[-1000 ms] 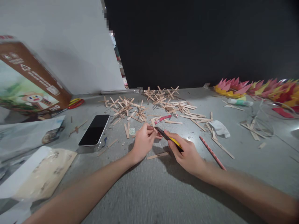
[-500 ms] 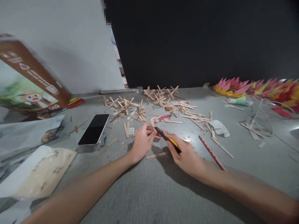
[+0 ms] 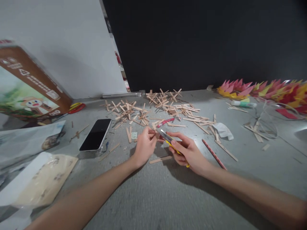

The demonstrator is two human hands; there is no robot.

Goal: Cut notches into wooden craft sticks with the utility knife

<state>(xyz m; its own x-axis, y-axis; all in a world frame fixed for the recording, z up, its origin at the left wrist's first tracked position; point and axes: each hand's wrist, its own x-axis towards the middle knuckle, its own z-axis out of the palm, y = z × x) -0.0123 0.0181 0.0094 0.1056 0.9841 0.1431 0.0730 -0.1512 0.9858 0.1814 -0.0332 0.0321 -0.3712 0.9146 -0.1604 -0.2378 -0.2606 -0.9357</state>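
My left hand (image 3: 145,145) is closed, pinching a small piece made of wooden sticks (image 3: 154,127) near the middle of the table. In my right hand (image 3: 189,152) is a yellow and black utility knife (image 3: 173,144), its blade pointing up and left, close to the held piece. A red strip-like object (image 3: 166,122) lies just beyond my fingers. One loose stick (image 3: 160,159) rests on the table between my hands. Many crossed sticks (image 3: 127,110) are piled behind them.
Left of my hands lies a phone (image 3: 96,134), with plastic packets (image 3: 48,182) and a brown box (image 3: 35,86) farther left. On the right are a red patterned pencil (image 3: 214,154), crumpled tissue (image 3: 223,131), a glue stick (image 3: 243,104) and coloured paper petals (image 3: 236,88).
The knife has turned in my right hand, so its yellow edge now faces down and more of its metal end shows. My left hand keeps its pinch. The view has shifted slightly.
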